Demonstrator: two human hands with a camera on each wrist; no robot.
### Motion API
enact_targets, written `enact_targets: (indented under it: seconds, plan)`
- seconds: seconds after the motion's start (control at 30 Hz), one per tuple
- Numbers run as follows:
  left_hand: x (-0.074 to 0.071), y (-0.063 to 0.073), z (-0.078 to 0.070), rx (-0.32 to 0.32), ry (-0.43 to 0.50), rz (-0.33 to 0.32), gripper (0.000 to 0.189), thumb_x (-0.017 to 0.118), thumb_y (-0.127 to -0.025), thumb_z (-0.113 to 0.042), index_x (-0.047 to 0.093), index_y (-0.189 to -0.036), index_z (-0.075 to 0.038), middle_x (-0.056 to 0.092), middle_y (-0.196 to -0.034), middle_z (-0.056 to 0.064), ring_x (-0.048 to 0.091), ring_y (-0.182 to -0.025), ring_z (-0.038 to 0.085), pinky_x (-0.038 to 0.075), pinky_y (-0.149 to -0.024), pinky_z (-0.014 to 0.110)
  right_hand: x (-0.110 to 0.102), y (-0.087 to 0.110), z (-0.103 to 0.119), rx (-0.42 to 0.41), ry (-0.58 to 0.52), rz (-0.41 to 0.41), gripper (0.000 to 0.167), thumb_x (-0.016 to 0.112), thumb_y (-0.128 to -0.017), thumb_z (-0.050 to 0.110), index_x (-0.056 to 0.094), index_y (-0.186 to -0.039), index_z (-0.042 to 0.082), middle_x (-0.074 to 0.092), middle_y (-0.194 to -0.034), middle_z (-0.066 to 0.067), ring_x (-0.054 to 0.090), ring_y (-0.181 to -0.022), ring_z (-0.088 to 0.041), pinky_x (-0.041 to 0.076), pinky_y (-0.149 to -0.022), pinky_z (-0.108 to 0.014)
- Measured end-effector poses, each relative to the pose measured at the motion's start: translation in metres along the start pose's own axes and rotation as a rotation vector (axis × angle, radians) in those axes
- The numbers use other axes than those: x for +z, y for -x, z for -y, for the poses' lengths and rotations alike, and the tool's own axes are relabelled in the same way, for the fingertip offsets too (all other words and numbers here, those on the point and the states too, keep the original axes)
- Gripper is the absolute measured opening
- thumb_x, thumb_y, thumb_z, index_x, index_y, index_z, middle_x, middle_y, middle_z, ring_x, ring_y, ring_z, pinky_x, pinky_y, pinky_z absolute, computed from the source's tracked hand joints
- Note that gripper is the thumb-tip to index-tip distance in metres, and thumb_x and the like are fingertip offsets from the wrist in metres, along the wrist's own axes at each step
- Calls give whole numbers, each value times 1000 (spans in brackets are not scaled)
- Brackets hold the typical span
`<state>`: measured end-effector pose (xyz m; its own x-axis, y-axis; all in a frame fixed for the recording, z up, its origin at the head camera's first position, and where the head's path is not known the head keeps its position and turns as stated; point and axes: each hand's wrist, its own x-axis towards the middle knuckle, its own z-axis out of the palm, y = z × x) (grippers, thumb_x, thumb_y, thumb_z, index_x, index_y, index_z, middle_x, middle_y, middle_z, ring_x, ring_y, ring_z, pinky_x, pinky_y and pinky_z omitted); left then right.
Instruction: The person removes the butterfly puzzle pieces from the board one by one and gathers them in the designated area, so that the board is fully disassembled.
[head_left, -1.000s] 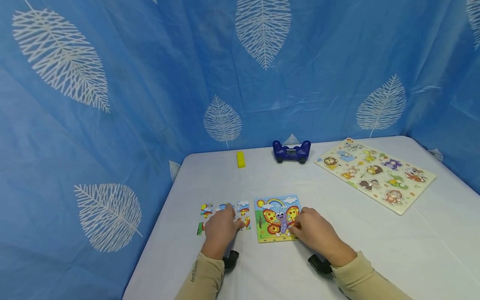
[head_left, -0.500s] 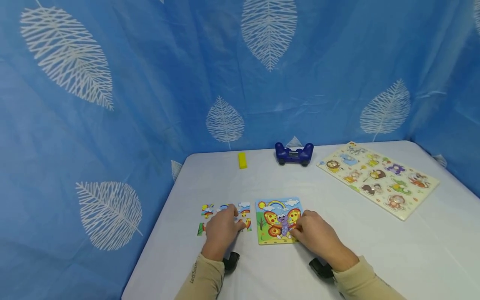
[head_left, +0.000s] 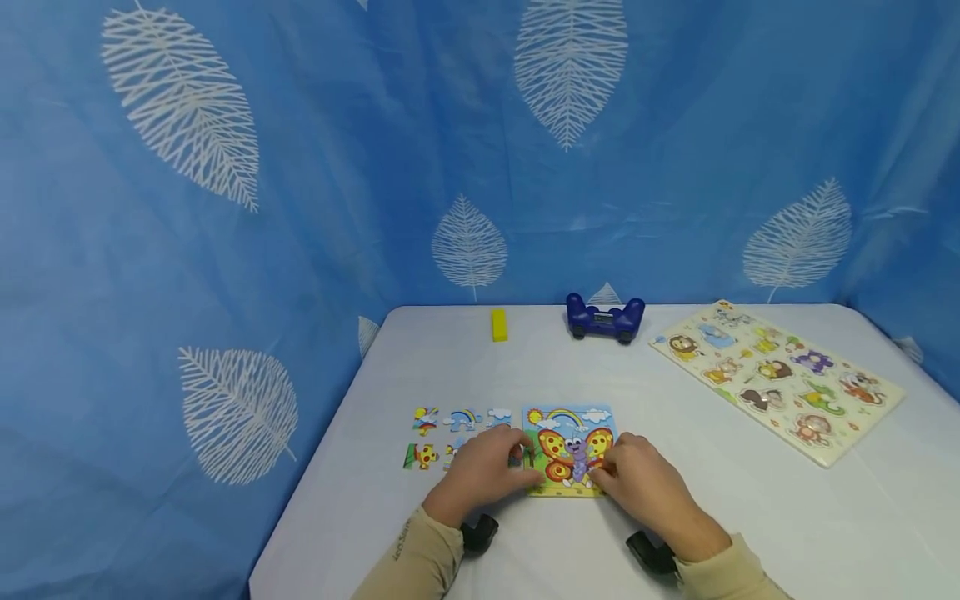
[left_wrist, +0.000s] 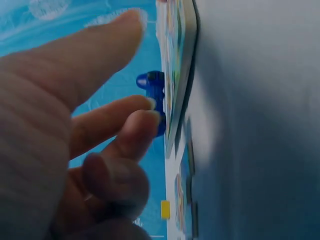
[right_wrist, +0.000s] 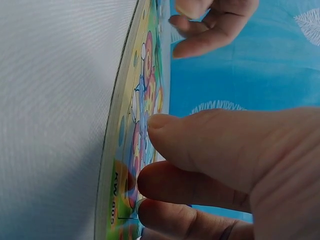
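Note:
A square jigsaw board [head_left: 566, 414] with a butterfly picture lies flat on the white table. The right hand [head_left: 645, 479] rests on its right part, thumb and fingertips touching the printed surface in the right wrist view; I see no loose piece between them. At the board's left edge, the left hand [head_left: 487, 467] hovers with thumb and fingers spread apart, nothing between them in the left wrist view. Left of the board lie loose jigsaw pieces [head_left: 462, 419] in rows, some hidden behind the left hand.
Toward the back edge stand a yellow block [head_left: 499, 325] and a dark blue game controller [head_left: 604, 319]. A large animal peg puzzle [head_left: 776, 379] lies at an angle on the right. Blue leaf-patterned cloth [head_left: 337, 167] hangs behind and at the left.
The left hand has moved right, from above the loose pieces to the board's left edge, uncovering several pieces. The right hand stays on the board. The head view has shifted slightly.

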<state>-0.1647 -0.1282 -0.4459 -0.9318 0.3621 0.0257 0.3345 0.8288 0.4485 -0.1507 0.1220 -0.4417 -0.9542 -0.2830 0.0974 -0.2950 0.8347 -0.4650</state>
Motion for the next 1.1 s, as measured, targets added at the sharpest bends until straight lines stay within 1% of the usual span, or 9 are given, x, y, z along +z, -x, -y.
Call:
enact_targets:
  seconds: [0.1, 0.2, 0.3, 0.37, 0.43, 0.5, 0.6, 0.8, 1.1]
  plan:
    - [2, 1, -2, 5, -16, 50, 44, 86, -79, -53, 73, -110, -23, 56, -88, -13, 48, -71, 2, 41, -62, 22, 1, 1, 0, -1, 9, -9, 28, 84, -84, 20, 64, -64, 18, 51, -76, 2, 45, -74, -15, 41, -62, -32]
    - [3, 0, -3, 8, -31, 75, 45, 87, -78, -53, 73, -110, -24, 55, -88, -15, 48, -73, 1, 42, -64, 22, 3, 2, 1, -34, 23, -57, 23, 84, -83, 20, 68, -66, 19, 55, -81, 2, 50, -82, -19, 46, -68, -36]
    - [4, 1, -4, 12, -38, 88, 44, 86, -79, -53, 72, -110, -24, 54, -88, -16, 48, -73, 1, 42, -63, 22, 7, 1, 1, -106, -17, -93, 9, 86, -82, 20, 78, -83, 14, 64, -97, -2, 58, -98, -25, 52, -82, -45]
    - [4, 2, -4, 21, -45, 86, 45, 86, -80, -52, 72, -111, -24, 54, -87, -15, 48, -72, 1, 41, -63, 22, 10, 2, 1, -167, -38, -77, 23, 86, -83, 22, 80, -101, 9, 67, -112, -7, 61, -112, -31, 52, -92, -51]
    - [4, 2, -5, 29, -40, 88, 45, 86, -81, -51, 72, -113, -23, 53, -86, -15, 47, -71, 2, 41, -62, 22, 14, 3, 0, -207, -51, -17, 40, 85, -85, 24, 76, -118, 4, 66, -128, -12, 59, -125, -37, 50, -100, -55]
    - [5, 3, -6, 37, -37, 90, 46, 85, -82, -50, 72, -115, -22, 53, -86, -15, 47, -71, 1, 41, -62, 21, 15, 5, 0, -228, -39, 41, 48, 83, -88, 26, 72, -127, 1, 63, -138, -17, 55, -133, -42, 47, -105, -57]
    - [6, 3, -5, 45, -28, 97, 43, 85, -83, -49, 72, -113, -21, 53, -86, -15, 47, -71, 1, 41, -63, 21, 16, 8, -1, -226, -16, 96, 50, 79, -91, 28, 69, -129, -2, 58, -145, -20, 50, -138, -45, 44, -107, -58]
    - [4, 4, -6, 54, -27, 114, 38, 84, -84, -47, 72, -111, -22, 54, -86, -14, 47, -72, 0, 42, -64, 20, 13, 11, 2, -224, -9, 139, 45, 76, -94, 29, 71, -127, 0, 57, -147, -21, 48, -140, -46, 45, -106, -59]
    - [0, 5, -3, 43, 0, 92, 35, 84, -86, -43, 71, -110, -21, 54, -85, -14, 47, -71, 1, 42, -64, 21, 11, 6, 6, -282, 11, 130, 43, 75, -94, 32, 73, -125, 3, 59, -145, -20, 49, -139, -46, 46, -105, -59]
